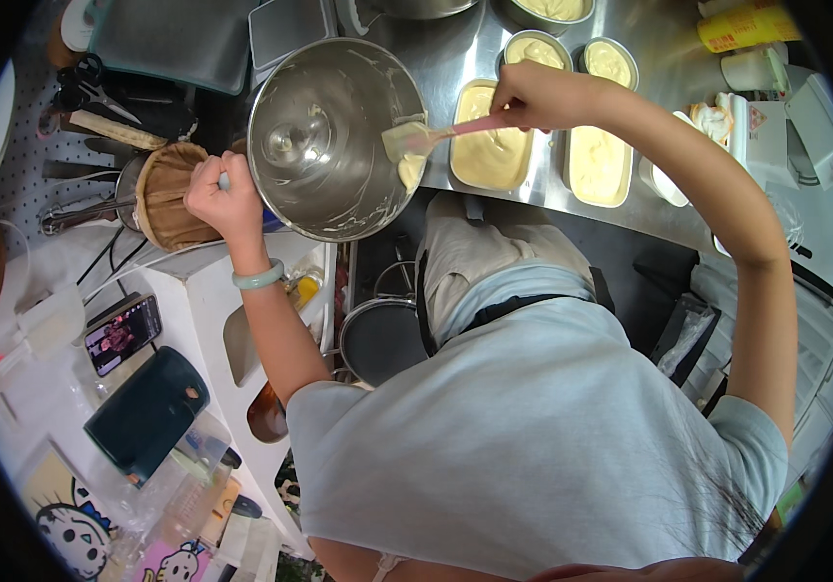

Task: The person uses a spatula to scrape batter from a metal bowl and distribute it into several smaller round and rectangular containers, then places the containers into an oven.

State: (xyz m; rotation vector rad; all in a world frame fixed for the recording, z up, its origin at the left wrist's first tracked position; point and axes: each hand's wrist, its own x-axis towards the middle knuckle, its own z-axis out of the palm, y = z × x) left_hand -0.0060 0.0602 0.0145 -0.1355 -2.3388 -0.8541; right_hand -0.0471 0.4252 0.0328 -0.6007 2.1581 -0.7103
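At the edge of the steel counter (664,48), a large metal mixing bowl (337,141) is tilted, its mouth turned up toward the head camera and its inside smeared with pale yellow batter. On its left side, the left hand (225,197) is closed in a fist, holding the bowl by what looks like a handle, mostly hidden by the fingers. A pale green bangle (257,276) circles that wrist. From the other side, the right hand (539,95) grips the pink handle of a spatula (477,124), whose batter-coated blade overlaps the bowl's right rim; whether it touches the metal cannot be told. A lump of batter hangs from the blade's lower edge. Just beside the bowl, below the right hand, stands a rectangular tin (491,155) filled with batter, with a second rectangular tin (599,167) to its right. Behind them are three round tins (537,50), also holding batter. Left of the bowl lie black-handled scissors (91,87), and lower down a lit phone (123,335) leans near a dark green case (147,414)
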